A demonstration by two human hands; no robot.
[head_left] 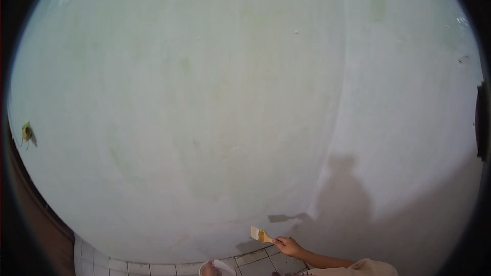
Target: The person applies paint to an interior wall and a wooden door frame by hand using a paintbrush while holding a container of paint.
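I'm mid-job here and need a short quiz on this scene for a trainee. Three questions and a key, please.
1. Which grip holds the paintbrush?
2. True or false: its bristles point toward the picture's right edge.
3. What colour is the sleeve at the lower right? (a) black (b) beige (c) bright red

Key:
1. The right grip.
2. False; the bristles point toward the left.
3. b

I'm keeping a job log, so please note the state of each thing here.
Paintbrush: held, its broad end pointing left.
Right hand: closed around the paintbrush.
White container: cut off by the picture's lower edge; contents unclear.
Left hand: at the white container; grip unclear.
Wall: pale, greenish patches; wetness unclear.
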